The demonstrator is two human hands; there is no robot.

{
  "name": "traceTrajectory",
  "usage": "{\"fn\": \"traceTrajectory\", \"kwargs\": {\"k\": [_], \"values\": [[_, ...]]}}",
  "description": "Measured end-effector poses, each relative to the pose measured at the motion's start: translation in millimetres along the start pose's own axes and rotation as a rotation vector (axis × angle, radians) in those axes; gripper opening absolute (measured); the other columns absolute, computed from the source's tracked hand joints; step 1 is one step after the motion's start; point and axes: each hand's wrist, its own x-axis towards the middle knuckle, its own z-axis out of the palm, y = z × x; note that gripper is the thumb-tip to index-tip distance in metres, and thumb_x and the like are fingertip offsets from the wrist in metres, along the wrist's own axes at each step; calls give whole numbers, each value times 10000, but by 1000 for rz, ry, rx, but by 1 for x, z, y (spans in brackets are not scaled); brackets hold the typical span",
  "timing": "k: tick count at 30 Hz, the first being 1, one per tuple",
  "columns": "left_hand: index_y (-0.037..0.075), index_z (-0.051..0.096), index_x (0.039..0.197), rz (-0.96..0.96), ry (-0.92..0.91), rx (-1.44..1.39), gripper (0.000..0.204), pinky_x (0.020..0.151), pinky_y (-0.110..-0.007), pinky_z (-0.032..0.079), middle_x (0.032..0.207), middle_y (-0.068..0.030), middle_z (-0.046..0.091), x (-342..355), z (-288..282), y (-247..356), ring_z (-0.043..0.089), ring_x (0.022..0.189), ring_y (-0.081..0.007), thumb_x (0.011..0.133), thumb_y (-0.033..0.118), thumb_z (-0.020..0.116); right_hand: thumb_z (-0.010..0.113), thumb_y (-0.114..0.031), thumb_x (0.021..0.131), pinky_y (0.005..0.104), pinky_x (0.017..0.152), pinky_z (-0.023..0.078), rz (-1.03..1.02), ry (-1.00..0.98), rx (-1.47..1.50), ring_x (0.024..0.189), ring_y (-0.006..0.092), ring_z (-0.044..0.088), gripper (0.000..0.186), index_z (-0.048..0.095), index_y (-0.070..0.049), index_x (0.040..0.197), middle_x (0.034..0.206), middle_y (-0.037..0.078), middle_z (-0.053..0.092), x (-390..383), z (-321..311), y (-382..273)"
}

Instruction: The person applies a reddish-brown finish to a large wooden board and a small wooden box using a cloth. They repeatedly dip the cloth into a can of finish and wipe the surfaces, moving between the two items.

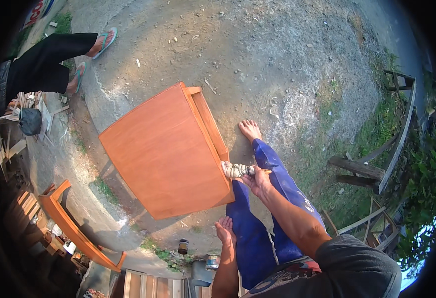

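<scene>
An orange-brown wooden table (165, 156) with a broad flat top stands on the ground in front of me. My right hand (258, 181) is closed round the yellowish handle end of a brush-like tool with a pale, cord-wound body (237, 170). The tool's far end meets the table's right edge, where a rail runs below the top. By my left leg, my left hand (225, 229) is held palm up with nothing in it, fingers loosely apart, away from the table's near corner. The tool's tip is partly hidden against the wood.
Another orange wooden piece (79, 228) stands at the lower left. A dark jar (183, 246) and a tin (212, 262) sit near my left forearm. Someone in sandals (107, 42) is at the upper left. Weathered timber framing (357, 169) lies to the right.
</scene>
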Motion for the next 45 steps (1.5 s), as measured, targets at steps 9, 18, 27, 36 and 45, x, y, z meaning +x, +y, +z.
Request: {"fn": "traceTrajectory", "kwargs": {"k": [9, 18, 27, 36, 45], "values": [[-36, 366, 1473, -103, 71, -96, 792, 1084, -416, 406, 1340, -229, 549, -35, 25, -22, 563, 1186, -314, 1036, 618, 278, 640, -169, 924, 391, 590, 616, -148, 166, -682, 697, 231, 682, 171, 569, -47, 1019, 917, 91, 644, -39, -31, 0], [-3, 419, 1446, -91, 194, -396, 737, 974, -418, 473, 1314, -230, 566, -55, 36, -67, 588, 1106, -317, 1033, 601, 333, 645, -202, 913, 363, 514, 607, -381, -82, -861, 596, 222, 662, 254, 581, 5, 1045, 871, 114, 644, -48, 116, -64], [-20, 335, 1497, -129, 219, -616, 776, 1018, -494, 459, 1390, -275, 503, -62, 48, -135, 555, 1199, -380, 1043, 604, 260, 577, -162, 899, 360, 525, 613, -711, -260, -781, 595, 221, 672, 167, 603, 1, 928, 804, 125, 671, -85, 329, -180], [-9, 463, 1412, -311, 343, -604, 701, 883, -471, 534, 1226, -253, 607, -109, 95, -189, 624, 1059, -352, 1051, 557, 262, 627, -297, 871, 322, 486, 569, -1032, -291, -1739, 589, 200, 674, 322, 656, 24, 893, 766, 124, 692, -118, 493, -224], [2, 558, 1305, -324, 206, -39, 635, 796, -470, 544, 1051, -222, 676, -143, 208, -126, 667, 925, -333, 1037, 535, 339, 569, -251, 851, 348, 509, 585, -687, -377, -2543, 557, 213, 685, 311, 650, 48, 862, 703, 141, 684, -95, 568, -98]]}}
